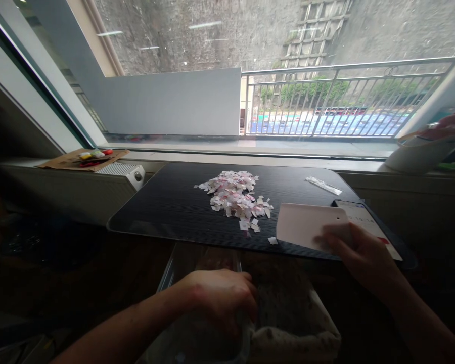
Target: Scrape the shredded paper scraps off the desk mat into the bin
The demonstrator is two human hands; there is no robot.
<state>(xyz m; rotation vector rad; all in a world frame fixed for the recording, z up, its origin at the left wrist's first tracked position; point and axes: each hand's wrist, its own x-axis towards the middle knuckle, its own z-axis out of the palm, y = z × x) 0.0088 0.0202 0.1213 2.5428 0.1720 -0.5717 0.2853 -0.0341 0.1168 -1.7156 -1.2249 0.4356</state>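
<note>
A flat pale pink plastic scraper (307,225) with rounded corners and a small hole is gripped at its right end by my right hand (349,242). It hangs over the right front part of the black table (167,202). Left of it spreads a pile of small white and pinkish paper scraps (237,194), with one loose scrap (273,240) close to the scraper's lower left corner. Below the table's front edge, my left hand (227,298) is curled around the right rim of a clear plastic container (170,268). Its fingertips are hidden in shadow.
A phone (375,227) lies partly behind my right hand. Farther back is a clear narrow packet (323,185). A cloth-covered seat (296,308) stands right of the container. Cardboard with small coloured items (94,154) rests on the sill, near a radiator (127,173).
</note>
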